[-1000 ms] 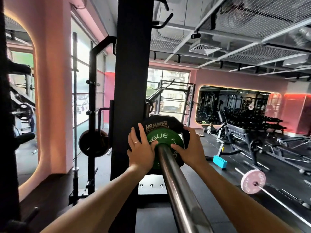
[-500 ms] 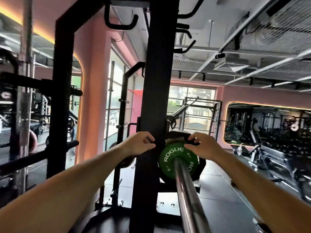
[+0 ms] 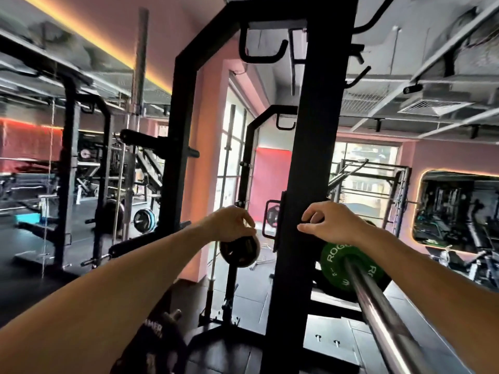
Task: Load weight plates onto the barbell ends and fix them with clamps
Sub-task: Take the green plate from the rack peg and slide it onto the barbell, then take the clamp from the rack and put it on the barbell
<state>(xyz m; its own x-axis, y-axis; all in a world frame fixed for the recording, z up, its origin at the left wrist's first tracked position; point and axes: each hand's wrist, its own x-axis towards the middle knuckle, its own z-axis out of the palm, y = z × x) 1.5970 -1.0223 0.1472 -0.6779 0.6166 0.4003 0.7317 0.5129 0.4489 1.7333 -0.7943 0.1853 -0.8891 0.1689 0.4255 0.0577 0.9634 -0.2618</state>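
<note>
The steel barbell runs from the lower right up to a green Rogue plate on its far end. The rim of a larger black plate shows behind the green one, and the rack upright hides the left part of both. My right hand hovers above the green plate and in front of the upright, thumb and fingers apart, holding nothing. My left hand is left of the upright, fingers loosely curled and empty. No clamp is visible.
The black rack upright stands between my hands. A small black plate hangs on a storage post beyond my left hand. Another black plate sits low at the left. More racks and machines fill both sides.
Both hands have come off the plates. The left hand has swung left past the upright. The view has turned left and upward.
</note>
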